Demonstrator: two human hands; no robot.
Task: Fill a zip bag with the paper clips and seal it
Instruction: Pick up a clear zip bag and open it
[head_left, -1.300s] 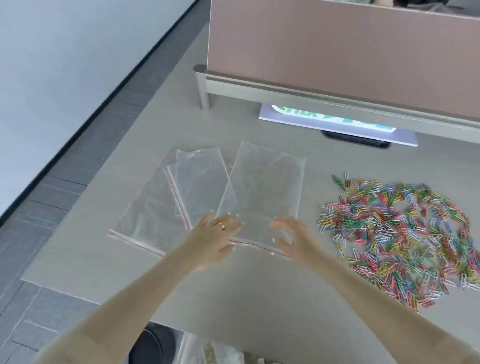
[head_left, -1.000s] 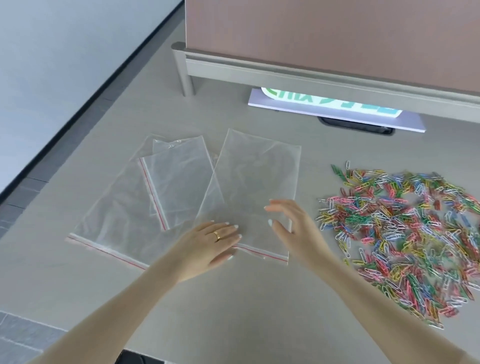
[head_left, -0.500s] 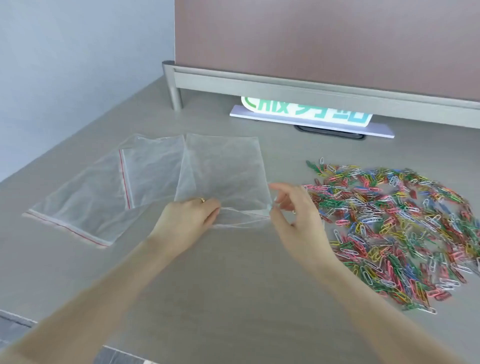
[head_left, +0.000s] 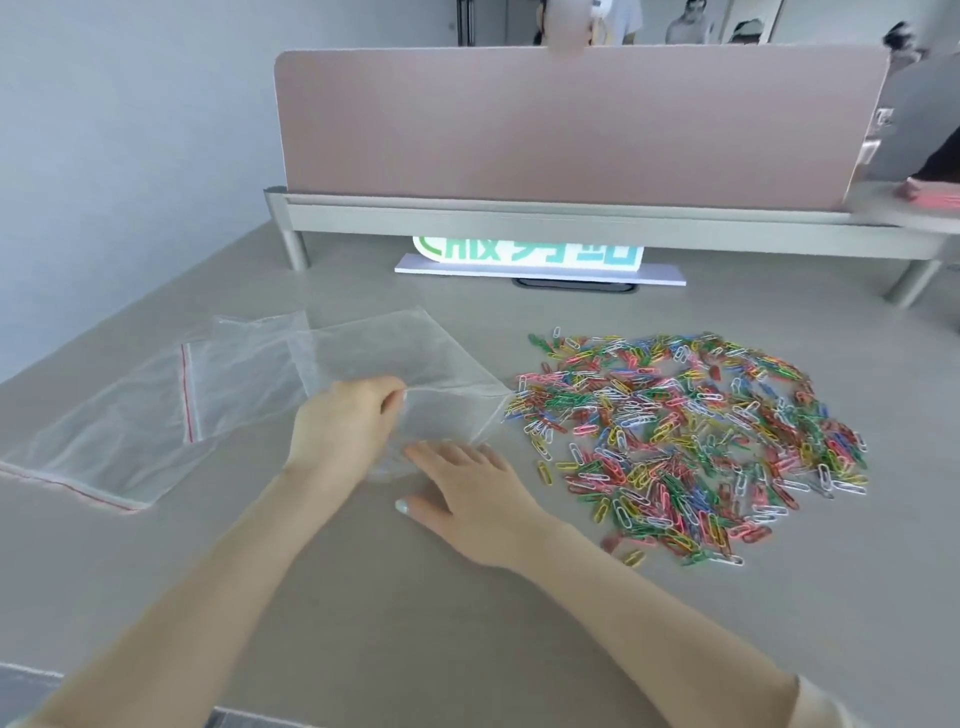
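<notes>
Head view of a grey tabletop (head_left: 467, 649). Its left edge runs diagonally from the near left corner toward a pink divider panel (head_left: 571, 124) on a metal rail at the far side; the broad near strip under the forearms is bare surface. The zip bag (head_left: 415, 364) lies left of centre, its far corner flat on the tabletop and its near, open end raised. The left hand (head_left: 343, 431) forms the grip on this bag: fingers curled, pinching the upper edge of the mouth and lifting it. The right hand (head_left: 467, 493) lies palm down with fingers straight and relaxed, its fingertips on or just at the lower lip of the mouth; whether they press the film cannot be told. The paper clips (head_left: 685, 436), in mixed colours, form a wide loose heap just to the right of the bag, the nearest ones touching or nearly touching its right corner, and close beside the right hand. Two spare bags (head_left: 156, 415) with red seal lines overlap on the left, partly under the held bag, reaching close to the left edge. A white sign with green lettering (head_left: 530, 254) stands under the divider rail, well apart from the hands. People are dimly visible beyond the panel.
</notes>
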